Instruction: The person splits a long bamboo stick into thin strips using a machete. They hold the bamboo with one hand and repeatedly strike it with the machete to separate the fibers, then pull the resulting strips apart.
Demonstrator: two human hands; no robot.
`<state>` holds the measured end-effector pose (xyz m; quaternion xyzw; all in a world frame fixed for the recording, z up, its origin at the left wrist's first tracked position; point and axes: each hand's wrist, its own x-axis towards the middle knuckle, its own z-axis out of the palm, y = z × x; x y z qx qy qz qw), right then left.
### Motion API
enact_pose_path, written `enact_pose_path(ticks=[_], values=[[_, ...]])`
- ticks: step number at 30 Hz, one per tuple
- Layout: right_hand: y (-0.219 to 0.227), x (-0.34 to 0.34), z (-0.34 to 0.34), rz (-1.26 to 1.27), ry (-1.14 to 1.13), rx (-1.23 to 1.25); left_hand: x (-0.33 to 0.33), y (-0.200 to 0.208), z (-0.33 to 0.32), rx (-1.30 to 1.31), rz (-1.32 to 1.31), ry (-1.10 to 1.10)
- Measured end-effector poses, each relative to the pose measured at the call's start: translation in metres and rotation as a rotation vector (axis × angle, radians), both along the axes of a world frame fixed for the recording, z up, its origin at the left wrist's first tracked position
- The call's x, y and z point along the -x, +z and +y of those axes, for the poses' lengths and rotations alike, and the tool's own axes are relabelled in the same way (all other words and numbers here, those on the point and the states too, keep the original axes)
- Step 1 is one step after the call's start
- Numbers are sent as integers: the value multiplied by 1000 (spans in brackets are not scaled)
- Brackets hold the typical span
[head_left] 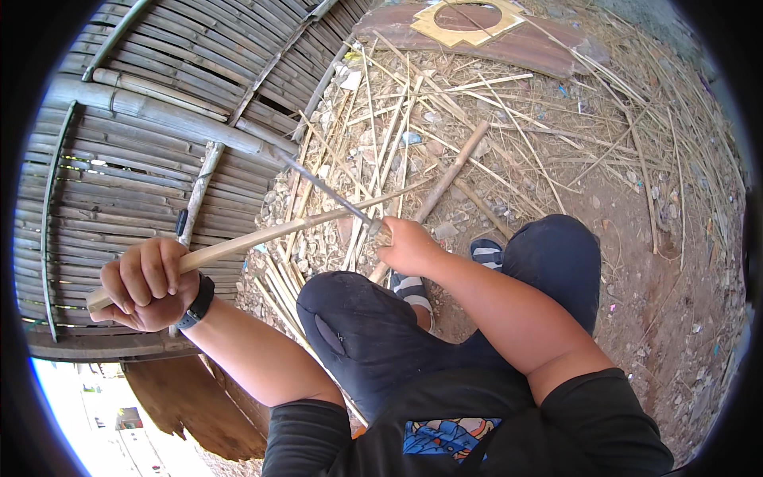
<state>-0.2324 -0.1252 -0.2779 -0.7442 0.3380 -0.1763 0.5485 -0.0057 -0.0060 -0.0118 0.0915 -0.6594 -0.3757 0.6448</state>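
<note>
- what did the left hand (147, 282) have?
- a long pale strip (262, 237) of wood. the fingers were curled tight round its near end, with a bit of it poking out past the fist.
- and the right hand (413, 248)?
- its fingers were closed round the handle of a knife (326, 189). the blade pointed up and to the left, away from the body.
- where was the strip, then?
- up in the air in front of the knees, slanting from the left fist toward the middle of the view, its thin far end over the littered ground (640, 298).
- did the knife touch it?
- the two crossed just beyond the right hand, but i couldn't tell whether the blade was in contact.
- what lay about?
- plenty of loose strips (393, 147) scattered over the ground, and a thick round stick (455, 169) lying among them, beyond the right hand. farther off, a yellow frame (433, 34) with a round hole sat on a brown sheet (552, 49).
- anything to the left?
- a slatted wall (151, 171) rose there, behind the left hand.
- and on the person?
- a dark watch (199, 304) on the left wrist, dark trousers (554, 266) and striped shoes (487, 253).
</note>
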Motion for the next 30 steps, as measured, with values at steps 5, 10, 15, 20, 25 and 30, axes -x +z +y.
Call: enact_pose_path(ticks=[5,10,15,20,25,30], values=[[-32,7,2,140,-100,71,1,-4,4,3,5,56],[19,10,27,-114,90,164,-4,0,20,27,27,78],[-44,0,-5,157,-166,-55,0,-4,1,-14,36,81],[2,4,25,-83,23,84,-5,-4,11,4,38,75],[-12,3,15,42,-82,55,-2,-4,8,-3,52,104],[-37,3,-9,187,-153,-182,9,-1,7,-22,24,94]])
